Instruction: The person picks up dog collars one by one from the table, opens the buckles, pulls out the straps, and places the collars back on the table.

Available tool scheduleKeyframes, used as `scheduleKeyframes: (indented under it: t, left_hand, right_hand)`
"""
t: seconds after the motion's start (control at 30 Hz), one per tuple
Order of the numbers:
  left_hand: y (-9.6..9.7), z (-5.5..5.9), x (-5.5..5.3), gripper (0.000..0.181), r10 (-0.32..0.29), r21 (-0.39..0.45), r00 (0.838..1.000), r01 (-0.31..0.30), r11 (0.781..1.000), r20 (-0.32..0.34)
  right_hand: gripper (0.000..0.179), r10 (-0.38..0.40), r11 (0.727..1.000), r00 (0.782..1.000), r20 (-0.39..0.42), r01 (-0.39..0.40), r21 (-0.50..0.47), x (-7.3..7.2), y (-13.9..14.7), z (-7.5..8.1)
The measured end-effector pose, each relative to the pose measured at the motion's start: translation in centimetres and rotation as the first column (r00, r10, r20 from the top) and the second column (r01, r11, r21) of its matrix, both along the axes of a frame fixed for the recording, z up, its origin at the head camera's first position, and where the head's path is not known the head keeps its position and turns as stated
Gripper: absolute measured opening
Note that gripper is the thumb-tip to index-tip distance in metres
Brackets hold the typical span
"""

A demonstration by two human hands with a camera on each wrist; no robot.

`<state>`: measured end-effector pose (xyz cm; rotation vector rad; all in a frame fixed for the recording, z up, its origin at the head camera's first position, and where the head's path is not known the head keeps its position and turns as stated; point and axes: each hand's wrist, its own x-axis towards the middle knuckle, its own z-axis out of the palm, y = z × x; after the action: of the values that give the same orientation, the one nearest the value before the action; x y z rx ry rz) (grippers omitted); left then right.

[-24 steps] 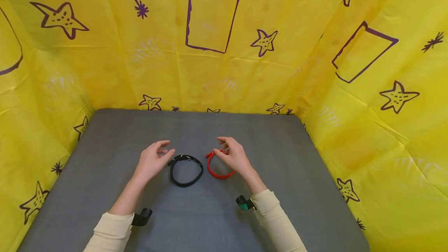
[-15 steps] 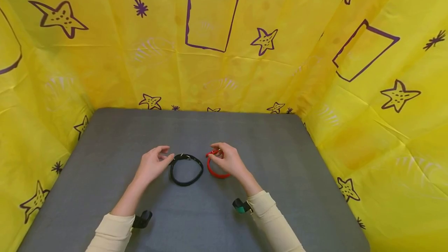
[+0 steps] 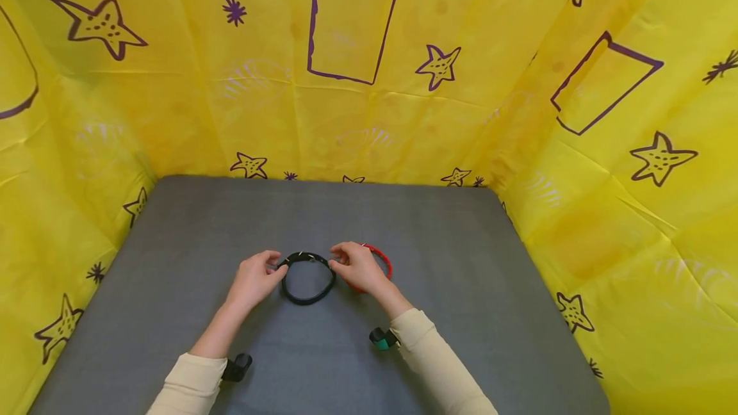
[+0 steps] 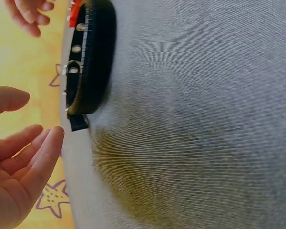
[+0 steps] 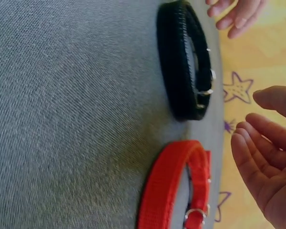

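Observation:
A black buckled collar (image 3: 307, 301) lies on the grey table as a closed ring, its metal buckle and rivets on the far side. To its left hovers my left hand (image 3: 257, 279), fingers relaxed and thumb apart; the left wrist view shows a gap between this hand (image 4: 21, 167) and the collar. At the ring's right side is my right hand (image 3: 359, 269), loosely bent and holding nothing in the right wrist view, where its fingers (image 5: 257, 160) are clear of both collars. A red collar (image 3: 387, 262) with a metal ring lies partly hidden behind my right hand.
The grey table (image 3: 323, 364) extends around both collars. Yellow cloth walls (image 3: 259, 114) with purple star drawings stand at the back and sides. A dark wrist strap (image 3: 236, 367) sits on the left forearm, another strap (image 3: 383, 339) on the right.
My right hand has moved left, from over the red collar to the right edge of the black one. My left hand has lowered slightly. Both collars lie where they were.

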<state>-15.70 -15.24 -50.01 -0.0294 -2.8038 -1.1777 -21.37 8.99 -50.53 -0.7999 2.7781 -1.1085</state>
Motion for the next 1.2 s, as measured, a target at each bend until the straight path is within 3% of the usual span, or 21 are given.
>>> scheduleKeyframes:
  t: [0.17,0.5,0.77,1.2]
  left_hand:
    - [0.2,-0.6,0.1,0.034,0.015,-0.051,1.0,-0.015,0.999,0.004]
    - [0.5,-1.8,0.2,0.028,0.015,-0.111,0.999,-0.012,0.994,0.029]
    - [0.7,-2.1,0.4,0.029,0.03,-0.098,0.996,-0.022,0.995,0.083]
    - [0.7,-2.8,0.1,0.024,0.03,-0.078,0.999,-0.028,0.997,0.028]
  right_hand:
    - [0.024,0.033,0.997,0.999,-0.037,-0.03,0.078,-0.4,-1.0,-0.7]
    - [0.018,0.052,0.979,0.985,-0.161,-0.019,0.201,-0.4,-2.1,-1.9]
    - [0.018,0.042,0.97,0.983,-0.178,0.002,0.241,-0.3,-2.5,-2.4]
    - [0.016,0.04,0.973,0.969,-0.245,0.018,0.23,-0.4,-2.7,-2.7]
